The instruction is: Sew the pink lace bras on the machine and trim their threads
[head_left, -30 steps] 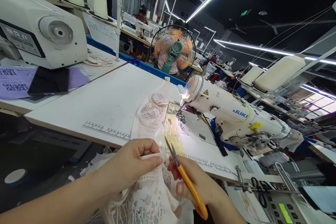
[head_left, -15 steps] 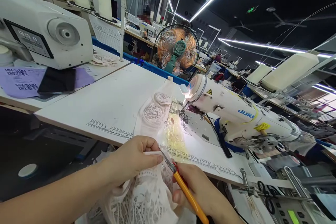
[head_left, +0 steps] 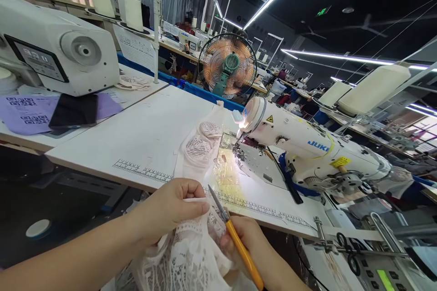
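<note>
My left hand is closed, pinching the upper edge of a white lace garment between thumb and bent fingers. The garment hangs below the table's front edge. In my right hand is a pair of orange-handled scissors, its blades pointing up and left, just right of my left fingertips. The blades look closed and apart from the pinched edge. Beyond my hands, a pale bra with lace cups lies on the table; whether it joins the held garment cannot be made out.
The JUKI sewing machine stands to the right, its lamp lit over the needle area. A yellowish clear strip lies beside the bra. At left are another machine and a black phone. A fan stands behind the table.
The scissors have drawn slightly away from the pinched edge, and their blades now sit closer together. My left hand keeps its pinch. The view has shifted slightly.
</note>
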